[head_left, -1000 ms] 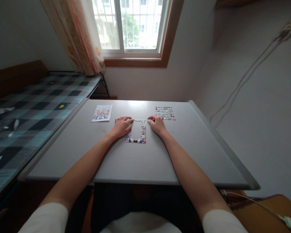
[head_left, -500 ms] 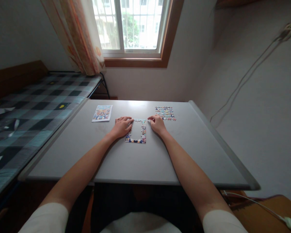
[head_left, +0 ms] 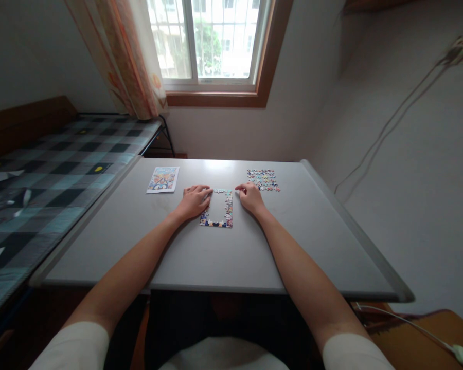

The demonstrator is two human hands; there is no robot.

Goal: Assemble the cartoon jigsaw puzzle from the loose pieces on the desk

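Note:
On the table lies the border of a jigsaw puzzle (head_left: 229, 209), joined into a rectangular frame with the bare tabletop showing through its middle. My left hand (head_left: 195, 199) rests palm down with fingers stretched over the frame's upper left side, covering part of it. Just right of the frame's top right corner, my right hand (head_left: 250, 196) is closed in a pinch. A small pale puzzle piece (head_left: 236, 191) shows at its fingertips. Behind that hand, loose puzzle pieces (head_left: 263, 177) are laid out in several rows. A printed picture sheet (head_left: 162, 180) lies at the back left.
The grey table (head_left: 216, 262) has raised rims along its left and right sides. A bed with a checked cover (head_left: 111, 146) stands to the left. Beyond the table are a curtain (head_left: 129, 61) and a window (head_left: 224, 46). A cable (head_left: 386, 128) hangs on the right wall.

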